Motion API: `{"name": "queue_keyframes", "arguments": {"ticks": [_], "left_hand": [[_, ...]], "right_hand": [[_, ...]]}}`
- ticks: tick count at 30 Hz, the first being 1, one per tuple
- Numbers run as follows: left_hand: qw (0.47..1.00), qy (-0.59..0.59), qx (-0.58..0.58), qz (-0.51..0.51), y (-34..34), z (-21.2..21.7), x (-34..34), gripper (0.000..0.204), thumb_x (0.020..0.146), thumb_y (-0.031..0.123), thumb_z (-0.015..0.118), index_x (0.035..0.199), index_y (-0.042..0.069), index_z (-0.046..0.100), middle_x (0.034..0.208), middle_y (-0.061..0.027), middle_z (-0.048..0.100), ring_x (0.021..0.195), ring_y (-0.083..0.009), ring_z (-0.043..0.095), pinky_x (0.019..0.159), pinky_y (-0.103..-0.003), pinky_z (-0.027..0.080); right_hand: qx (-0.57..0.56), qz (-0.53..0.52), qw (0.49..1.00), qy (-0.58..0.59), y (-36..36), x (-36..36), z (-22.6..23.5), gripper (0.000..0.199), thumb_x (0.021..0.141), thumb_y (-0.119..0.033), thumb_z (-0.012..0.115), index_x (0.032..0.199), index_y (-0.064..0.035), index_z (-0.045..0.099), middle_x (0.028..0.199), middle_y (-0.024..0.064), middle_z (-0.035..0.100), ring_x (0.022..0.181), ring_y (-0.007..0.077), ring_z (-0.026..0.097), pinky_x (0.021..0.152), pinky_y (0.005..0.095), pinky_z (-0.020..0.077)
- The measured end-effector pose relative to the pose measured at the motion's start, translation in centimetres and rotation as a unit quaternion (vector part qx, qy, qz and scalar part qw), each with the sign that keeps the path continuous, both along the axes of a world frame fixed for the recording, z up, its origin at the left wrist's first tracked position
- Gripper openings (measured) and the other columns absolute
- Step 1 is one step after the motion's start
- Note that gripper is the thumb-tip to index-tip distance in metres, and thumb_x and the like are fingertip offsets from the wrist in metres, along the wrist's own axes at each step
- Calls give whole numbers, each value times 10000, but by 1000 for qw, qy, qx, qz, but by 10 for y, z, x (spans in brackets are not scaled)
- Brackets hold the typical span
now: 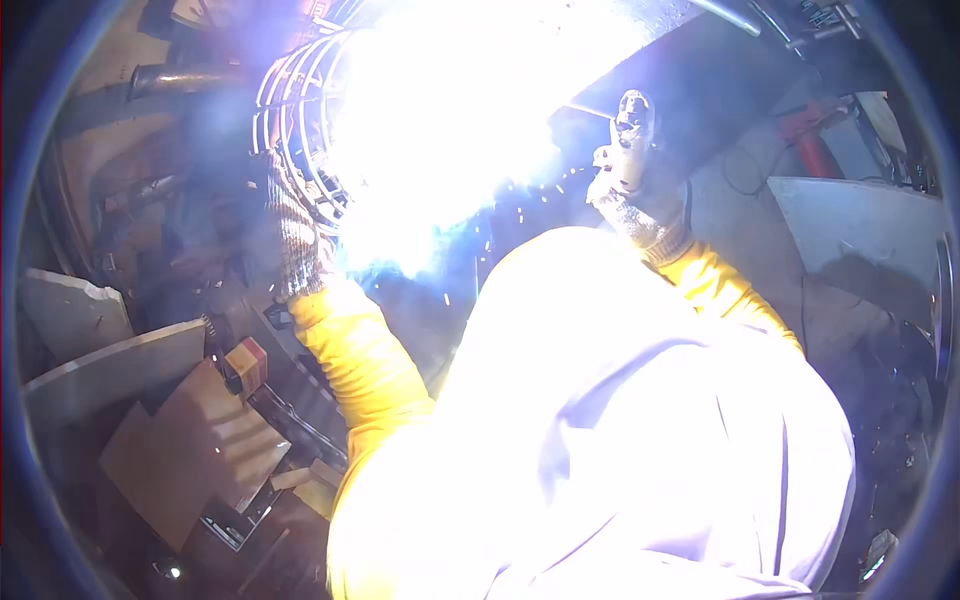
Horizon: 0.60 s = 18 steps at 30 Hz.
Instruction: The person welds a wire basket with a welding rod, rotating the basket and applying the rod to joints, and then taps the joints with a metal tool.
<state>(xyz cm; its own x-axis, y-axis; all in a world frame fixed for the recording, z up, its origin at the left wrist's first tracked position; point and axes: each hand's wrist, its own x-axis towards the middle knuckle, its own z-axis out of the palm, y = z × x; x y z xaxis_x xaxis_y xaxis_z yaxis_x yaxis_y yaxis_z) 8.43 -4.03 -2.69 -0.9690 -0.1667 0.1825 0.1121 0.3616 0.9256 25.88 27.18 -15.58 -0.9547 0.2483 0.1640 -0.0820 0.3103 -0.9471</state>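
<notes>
Looks mid-weld to me, arc (450, 130) blazing; glare hides what's done or left. Right hand (630, 198) is wrapped round the holder (633, 125), thin rod (592, 111) poking into the light. Left hand (292, 215) is by the curved metal wire cage (290, 110) left of the glare, knit glove (301, 260) on, can't tell if it's gripping.

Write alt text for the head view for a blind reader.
Blinding white glare with sparks below; the gloved right hand holds a tool whose thin rod points toward the glare, while the gloved left hand is at a curved wire cage.
</notes>
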Motion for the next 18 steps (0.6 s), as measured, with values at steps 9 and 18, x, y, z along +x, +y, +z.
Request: {"name": "queue_keyframes", "arguments": {"ticks": [9, 18], "left_hand": [[999, 4, -26, -22, 7, -2, 0, 442, 959, 332, 604, 1242, -8, 590, 1156, -125, 647, 1015, -196, 617, 901, -320, 471], [997, 14, -57, -49, 7, -4, -9, 434, 962, 326, 600, 1240, -7, 588, 1149, -123, 647, 1012, -194, 617, 899, -316, 472]], "right_hand": [[-164, -67, 984, 19, 7, 16, -27, 398, 834, -158, 724, 1189, -24, 605, 1036, 82, 664, 908, 162, 636, 773, 316, 524], [-119, -141, 980, -81, 6, 12, -7, 529, 761, -245, 794, 1191, -1, 607, 1022, 132, 705, 941, 221, 686, 831, 337, 528]]}}
